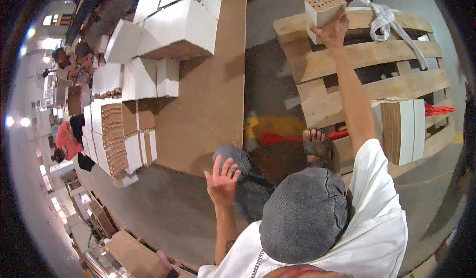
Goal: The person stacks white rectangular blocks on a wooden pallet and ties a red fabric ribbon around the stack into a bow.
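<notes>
My right hand [333, 30] reaches far out to the back right, thumb and fingers spread around the near side of a white block [320, 18]. The block's brown top has rows of small dark holes. It stands upright on the far part of a slatted wooden pallet [364, 55]. My left hand [223, 183] is raised near my left leg, palm up with fingers apart, holding nothing. Its nearest neighbour is a brown board surface [208, 124]. Where my right fingertips meet the block's far side is partly hidden.
White blocks [171, 30] are piled on the board, with more brown-edged stacks [111, 139] nearer. White strapping [384, 20] lies on the pallet. Another upright stack [404, 129] stands by my right arm, next to red material [439, 110]. People sit or stand at the far left.
</notes>
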Demonstrator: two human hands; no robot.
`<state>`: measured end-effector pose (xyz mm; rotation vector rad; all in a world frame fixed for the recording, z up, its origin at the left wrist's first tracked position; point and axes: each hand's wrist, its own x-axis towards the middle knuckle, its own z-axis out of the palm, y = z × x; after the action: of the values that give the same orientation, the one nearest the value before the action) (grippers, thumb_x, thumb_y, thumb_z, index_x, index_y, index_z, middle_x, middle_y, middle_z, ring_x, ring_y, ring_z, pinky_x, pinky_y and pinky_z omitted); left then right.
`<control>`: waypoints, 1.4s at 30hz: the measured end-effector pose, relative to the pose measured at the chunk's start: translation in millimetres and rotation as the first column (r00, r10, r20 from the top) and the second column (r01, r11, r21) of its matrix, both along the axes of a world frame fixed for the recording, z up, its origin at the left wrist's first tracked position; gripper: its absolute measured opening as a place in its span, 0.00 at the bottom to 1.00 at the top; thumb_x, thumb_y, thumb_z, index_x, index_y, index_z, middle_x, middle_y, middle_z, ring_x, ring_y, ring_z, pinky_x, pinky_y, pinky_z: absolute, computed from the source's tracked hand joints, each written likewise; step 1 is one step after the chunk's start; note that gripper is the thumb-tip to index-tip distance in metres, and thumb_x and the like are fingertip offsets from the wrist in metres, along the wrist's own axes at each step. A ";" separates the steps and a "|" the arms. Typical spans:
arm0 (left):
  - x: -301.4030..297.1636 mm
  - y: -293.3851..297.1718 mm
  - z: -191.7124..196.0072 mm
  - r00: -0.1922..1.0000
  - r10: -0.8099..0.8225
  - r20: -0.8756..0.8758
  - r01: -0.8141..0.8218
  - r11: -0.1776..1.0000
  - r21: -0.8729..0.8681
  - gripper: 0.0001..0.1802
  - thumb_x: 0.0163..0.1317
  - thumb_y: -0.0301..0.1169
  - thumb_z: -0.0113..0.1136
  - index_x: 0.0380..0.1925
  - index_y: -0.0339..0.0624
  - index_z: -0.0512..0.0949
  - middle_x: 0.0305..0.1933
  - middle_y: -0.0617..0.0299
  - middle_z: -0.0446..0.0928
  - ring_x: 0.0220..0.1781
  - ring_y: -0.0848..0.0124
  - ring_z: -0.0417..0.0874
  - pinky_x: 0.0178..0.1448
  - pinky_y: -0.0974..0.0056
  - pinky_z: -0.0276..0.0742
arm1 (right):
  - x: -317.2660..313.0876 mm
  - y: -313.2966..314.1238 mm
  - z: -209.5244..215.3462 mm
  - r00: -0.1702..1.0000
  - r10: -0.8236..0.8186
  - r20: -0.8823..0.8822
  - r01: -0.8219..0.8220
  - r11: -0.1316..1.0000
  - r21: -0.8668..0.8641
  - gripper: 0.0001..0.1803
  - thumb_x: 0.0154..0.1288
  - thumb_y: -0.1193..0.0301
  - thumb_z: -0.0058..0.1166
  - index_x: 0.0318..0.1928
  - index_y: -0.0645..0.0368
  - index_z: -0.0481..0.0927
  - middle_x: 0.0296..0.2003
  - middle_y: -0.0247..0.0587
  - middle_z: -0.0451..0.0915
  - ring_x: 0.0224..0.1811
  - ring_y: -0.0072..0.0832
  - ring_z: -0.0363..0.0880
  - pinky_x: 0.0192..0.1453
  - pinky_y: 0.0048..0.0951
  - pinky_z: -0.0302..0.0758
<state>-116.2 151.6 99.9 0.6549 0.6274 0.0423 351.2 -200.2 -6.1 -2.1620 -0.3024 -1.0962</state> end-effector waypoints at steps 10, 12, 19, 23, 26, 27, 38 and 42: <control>48.4 -8.5 4.9 0.987 -0.142 -0.080 0.151 0.981 0.122 0.37 0.73 0.56 0.38 0.72 0.43 0.54 0.51 0.48 0.75 0.51 0.58 0.77 0.59 0.55 0.71 | 8.5 26.6 3.4 0.908 -0.265 -0.324 0.231 0.963 -0.138 0.72 0.38 0.45 0.72 0.75 0.61 0.38 0.60 0.70 0.61 0.60 0.62 0.61 0.61 0.59 0.62; 71.7 -9.2 12.3 0.971 -0.205 -0.125 0.224 0.960 0.168 0.39 0.72 0.58 0.38 0.72 0.43 0.53 0.46 0.47 0.78 0.47 0.58 0.80 0.52 0.57 0.76 | -12.1 39.3 21.0 0.969 0.082 -0.235 -0.071 0.996 0.056 0.74 0.35 0.46 0.75 0.75 0.61 0.38 0.61 0.70 0.60 0.61 0.62 0.60 0.63 0.57 0.61; 141.5 55.7 -10.9 0.661 -0.740 0.129 0.743 0.618 -0.258 0.42 0.70 0.63 0.33 0.73 0.44 0.51 0.64 0.38 0.68 0.61 0.48 0.76 0.61 0.48 0.76 | -199.0 162.7 99.3 0.610 0.708 -0.356 -0.791 0.570 -0.223 0.62 0.34 0.55 0.74 0.71 0.58 0.56 0.60 0.68 0.61 0.63 0.62 0.60 0.68 0.56 0.58; 112.2 84.6 -21.1 0.798 -0.598 -0.067 0.599 0.801 -0.018 0.39 0.69 0.59 0.38 0.71 0.46 0.56 0.69 0.48 0.64 0.67 0.53 0.70 0.65 0.47 0.73 | -259.1 191.6 128.6 0.260 0.929 -0.263 -0.921 0.157 -0.358 0.59 0.38 0.61 0.69 0.74 0.42 0.53 0.61 0.62 0.63 0.65 0.56 0.61 0.66 0.63 0.55; 89.8 62.2 19.3 0.740 -0.672 -0.040 0.666 0.721 0.190 0.37 0.69 0.57 0.38 0.70 0.46 0.58 0.67 0.48 0.66 0.66 0.54 0.71 0.65 0.47 0.73 | -274.0 200.5 125.0 0.126 0.974 -0.188 -0.889 0.026 -0.457 0.49 0.52 0.68 0.61 0.74 0.39 0.52 0.63 0.58 0.61 0.68 0.54 0.58 0.69 0.63 0.52; 83.2 55.6 27.7 0.717 -0.696 -0.032 0.679 0.687 0.258 0.36 0.69 0.57 0.39 0.69 0.46 0.58 0.66 0.49 0.67 0.66 0.54 0.71 0.65 0.48 0.73 | -276.9 200.5 117.0 0.101 0.986 -0.129 -0.879 0.028 -0.475 0.46 0.57 0.71 0.57 0.74 0.39 0.51 0.64 0.56 0.60 0.68 0.53 0.58 0.70 0.64 0.50; 118.8 18.9 40.2 0.900 -0.427 -0.086 0.428 0.834 0.348 0.45 0.49 0.44 0.63 0.64 0.29 0.62 0.56 0.46 0.75 0.53 0.56 0.81 0.57 0.56 0.79 | -251.3 157.8 105.5 -0.292 0.940 -0.176 -0.221 0.113 0.969 0.66 0.56 0.54 0.66 0.74 0.61 0.26 0.73 0.63 0.42 0.77 0.45 0.43 0.75 0.41 0.53; 165.2 -9.5 12.4 0.848 -0.529 -0.026 0.444 0.683 0.580 0.47 0.47 0.36 0.65 0.69 0.38 0.60 0.63 0.52 0.71 0.61 0.60 0.76 0.63 0.57 0.73 | -243.1 136.8 123.2 -0.142 0.972 -0.187 -0.159 0.164 0.973 0.68 0.51 0.51 0.69 0.75 0.61 0.28 0.72 0.58 0.47 0.76 0.42 0.44 0.77 0.40 0.44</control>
<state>49.0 142.1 112.3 1.3833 0.2666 -0.2350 108.1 -63.4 117.1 -1.0486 -0.3390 0.7792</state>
